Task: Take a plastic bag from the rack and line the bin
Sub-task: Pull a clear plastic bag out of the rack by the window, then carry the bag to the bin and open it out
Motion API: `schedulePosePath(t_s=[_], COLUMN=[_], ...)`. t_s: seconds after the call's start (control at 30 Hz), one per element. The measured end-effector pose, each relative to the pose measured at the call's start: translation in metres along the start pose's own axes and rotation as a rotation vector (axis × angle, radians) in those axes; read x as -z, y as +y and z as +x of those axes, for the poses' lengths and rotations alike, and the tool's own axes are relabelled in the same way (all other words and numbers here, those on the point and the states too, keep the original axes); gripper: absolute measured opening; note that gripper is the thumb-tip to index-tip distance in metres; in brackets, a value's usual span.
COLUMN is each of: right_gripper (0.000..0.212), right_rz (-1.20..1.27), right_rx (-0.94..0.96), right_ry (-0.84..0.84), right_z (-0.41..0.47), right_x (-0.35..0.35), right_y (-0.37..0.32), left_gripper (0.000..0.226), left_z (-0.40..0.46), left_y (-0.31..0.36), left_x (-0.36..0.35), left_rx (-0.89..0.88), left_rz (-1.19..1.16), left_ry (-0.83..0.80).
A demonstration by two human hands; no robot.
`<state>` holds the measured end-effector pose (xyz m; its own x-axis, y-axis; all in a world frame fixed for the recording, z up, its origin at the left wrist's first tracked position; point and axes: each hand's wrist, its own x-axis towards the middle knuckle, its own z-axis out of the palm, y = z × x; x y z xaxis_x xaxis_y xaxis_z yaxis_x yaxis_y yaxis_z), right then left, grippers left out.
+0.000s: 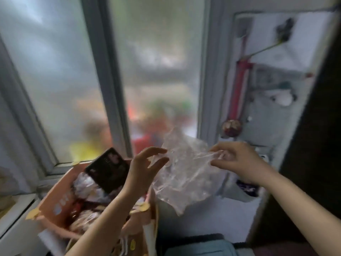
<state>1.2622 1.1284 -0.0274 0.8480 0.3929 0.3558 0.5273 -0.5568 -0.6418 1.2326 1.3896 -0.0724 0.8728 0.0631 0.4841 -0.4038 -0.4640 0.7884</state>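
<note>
A clear, crumpled plastic bag [184,172] hangs in the air between my two hands, in front of the frosted window. My right hand [238,159] pinches its right edge between thumb and fingers. My left hand [145,167] is at the bag's left edge with fingers spread and curled; its fingertips touch the plastic, but the frame is blurred and a firm grip does not show. Below my left forearm stands an orange basket-like rack [55,196] stuffed with bags and packets. No bin is visible.
A dark packet [108,169] sticks up out of the orange rack. The frosted window [156,71] fills the back. A white panel with red and hanging items [239,85] is on the right. A teal object [201,248] lies at the bottom edge.
</note>
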Motion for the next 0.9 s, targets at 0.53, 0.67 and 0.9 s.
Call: schedulePosePath(t_s=[0.53,0.67,0.9], right_gripper=[0.018,0.017,0.014], right_rz=[-0.189,-0.264,-0.381], right_rx=[-0.569,-0.700,-0.876], right_ry=[0.668,0.739,0.883], right_z=[-0.398,-0.502,-0.648], right_x=[0.277,0.335,0.404], right_y=[0.112,0.118,0.102], left_gripper=[0.019,0.034,0.084], left_z=[-0.083,-0.152,-0.259], left_y=[0.246,0.332,0.450], left_x=[-0.420,-0.515,-0.635], left_rx=[-0.197,-0.327,-0.756], left_rz=[-0.404,-0.505,-0.285], left_ry=[-0.823,-1.067,-1.149])
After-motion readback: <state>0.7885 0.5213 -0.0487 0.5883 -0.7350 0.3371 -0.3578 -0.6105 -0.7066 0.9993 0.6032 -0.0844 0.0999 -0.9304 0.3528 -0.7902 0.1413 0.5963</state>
